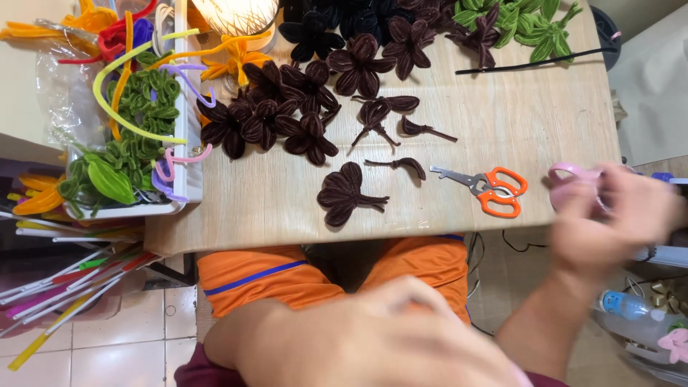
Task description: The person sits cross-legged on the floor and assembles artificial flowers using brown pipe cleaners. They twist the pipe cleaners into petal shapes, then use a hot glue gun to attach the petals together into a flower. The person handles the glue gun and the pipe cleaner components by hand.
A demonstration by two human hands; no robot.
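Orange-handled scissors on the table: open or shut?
Shut: the scissors lie flat on the table, blades together in one point, handle loops touching.

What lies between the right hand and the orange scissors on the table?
Nothing visible. The scissors lie on the bare table, just left of the blurred right hand, which is at a pink loop by the table's right edge. The nearest brown flower sits on the scissors' far side.
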